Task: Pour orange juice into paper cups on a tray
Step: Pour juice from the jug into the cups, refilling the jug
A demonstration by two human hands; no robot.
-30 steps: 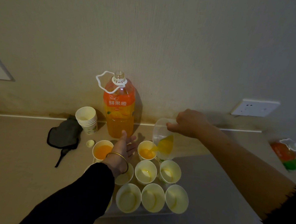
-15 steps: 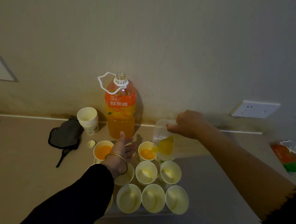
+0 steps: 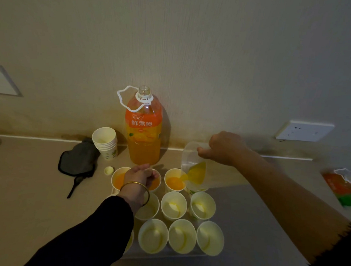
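Right hand [image 3: 225,148] pinches the rim of the clear jug [image 3: 189,154], which I keep tipped so juice runs into the cup under the spout [image 3: 173,172], now partly filled. Left hand [image 3: 139,177] curls over the neighbouring filled cup [image 3: 156,184], steadying it, I guess. The cups nearer me [image 3: 174,199] than both hands look empty on the tray [image 3: 161,256]. The open juice bottle [image 3: 143,134] stands just beyond the left hand.

beige counter [image 3: 20,205] carries the tray [image 3: 168,256], juice bottle [image 3: 143,134] (uncapped), stacked cups [image 3: 105,142], small cap [image 3: 108,170], dark pouch [image 3: 78,161]
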